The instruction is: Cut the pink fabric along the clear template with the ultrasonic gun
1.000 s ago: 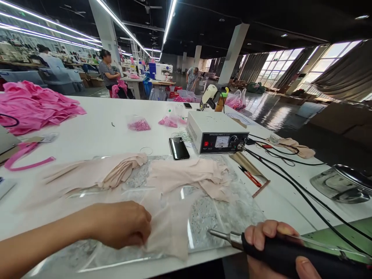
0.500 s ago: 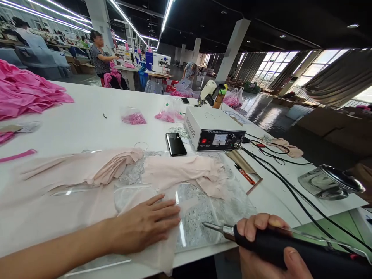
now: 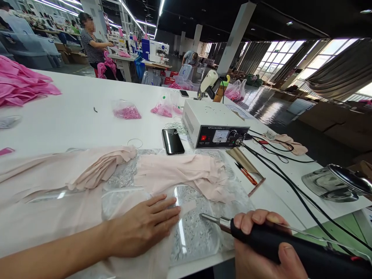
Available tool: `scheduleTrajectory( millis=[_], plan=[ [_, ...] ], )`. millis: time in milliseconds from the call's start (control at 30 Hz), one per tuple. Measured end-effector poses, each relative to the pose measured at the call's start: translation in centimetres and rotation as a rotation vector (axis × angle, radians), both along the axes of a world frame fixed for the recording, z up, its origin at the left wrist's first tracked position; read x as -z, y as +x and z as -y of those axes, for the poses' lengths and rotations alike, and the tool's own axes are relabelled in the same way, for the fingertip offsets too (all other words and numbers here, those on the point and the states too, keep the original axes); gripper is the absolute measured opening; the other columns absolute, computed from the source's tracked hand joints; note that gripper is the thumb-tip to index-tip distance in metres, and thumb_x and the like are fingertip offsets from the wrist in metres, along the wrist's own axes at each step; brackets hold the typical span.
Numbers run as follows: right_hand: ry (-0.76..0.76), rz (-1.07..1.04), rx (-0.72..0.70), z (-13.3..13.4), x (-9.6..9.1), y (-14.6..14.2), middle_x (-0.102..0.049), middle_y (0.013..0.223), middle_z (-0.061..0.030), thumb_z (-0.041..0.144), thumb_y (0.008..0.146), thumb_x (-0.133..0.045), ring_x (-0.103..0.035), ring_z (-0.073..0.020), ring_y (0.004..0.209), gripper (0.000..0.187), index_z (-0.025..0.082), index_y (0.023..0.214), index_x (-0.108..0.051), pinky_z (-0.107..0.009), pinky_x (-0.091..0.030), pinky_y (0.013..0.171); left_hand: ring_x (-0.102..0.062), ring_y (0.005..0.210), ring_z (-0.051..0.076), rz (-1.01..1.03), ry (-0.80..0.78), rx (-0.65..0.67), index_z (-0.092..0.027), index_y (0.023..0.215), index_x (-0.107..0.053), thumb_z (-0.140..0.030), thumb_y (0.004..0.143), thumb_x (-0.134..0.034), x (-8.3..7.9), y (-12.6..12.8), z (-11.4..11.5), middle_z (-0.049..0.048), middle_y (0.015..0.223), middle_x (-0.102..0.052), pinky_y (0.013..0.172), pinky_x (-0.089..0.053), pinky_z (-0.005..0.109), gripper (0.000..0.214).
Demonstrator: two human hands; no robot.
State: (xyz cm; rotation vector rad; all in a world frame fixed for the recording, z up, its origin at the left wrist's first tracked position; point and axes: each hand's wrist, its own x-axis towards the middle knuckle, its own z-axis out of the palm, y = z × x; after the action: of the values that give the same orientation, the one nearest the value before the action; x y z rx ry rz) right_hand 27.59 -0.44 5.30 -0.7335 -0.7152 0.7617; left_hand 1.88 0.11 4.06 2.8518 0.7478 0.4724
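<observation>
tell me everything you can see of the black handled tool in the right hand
The black cylindrical tool lies nearly level in the right hand, fingers wrapped over its matte handle. A silver collar narrows to a thin metal tip pointing left above the clear sheet; contact cannot be told. Its rear runs out of frame.

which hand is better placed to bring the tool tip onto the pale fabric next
Right. The right hand grips the black-handled tool, and its metal tip points at the pale fabric close by. The left hand lies flat on that fabric, pressing it down, and holds nothing.
</observation>
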Motion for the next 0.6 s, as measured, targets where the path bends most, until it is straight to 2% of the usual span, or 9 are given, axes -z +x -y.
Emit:
scheduleTrajectory(
  millis=[300, 600],
  plan=[
    [-0.008, -0.013, -0.018, -0.31, 0.89, 0.49, -0.049, 0.073, 0.0023, 0.037, 0.066, -0.054, -0.046, -0.0112, 0.05, 0.024, 0.02, 0.084, -0.057, -0.031, -0.044, 0.046, -0.046, 0.135, 0.028, 0.022, -0.017, -0.01, -0.016, 0.146, -0.042, -0.016, 0.101, -0.043, 0.29, -0.06, 0.11, 0.0115, 0.141, -0.054, 0.115, -0.037, 0.045, 0.045],
    [-0.036, 0.019, 0.016, -0.58, 0.25, -0.45, -0.048, 0.073, 0.0032, 0.037, 0.067, -0.052, -0.046, -0.0111, 0.051, 0.023, 0.021, 0.083, -0.056, -0.031, -0.044, 0.049, -0.049, 0.132, 0.028, -0.018, 0.032, -0.002, -0.012, 0.139, -0.049, -0.018, 0.102, -0.038, 0.22, -0.04, 0.12, 0.0106, 0.14, -0.055, 0.112, -0.037, 0.041, 0.038]
  ],
)
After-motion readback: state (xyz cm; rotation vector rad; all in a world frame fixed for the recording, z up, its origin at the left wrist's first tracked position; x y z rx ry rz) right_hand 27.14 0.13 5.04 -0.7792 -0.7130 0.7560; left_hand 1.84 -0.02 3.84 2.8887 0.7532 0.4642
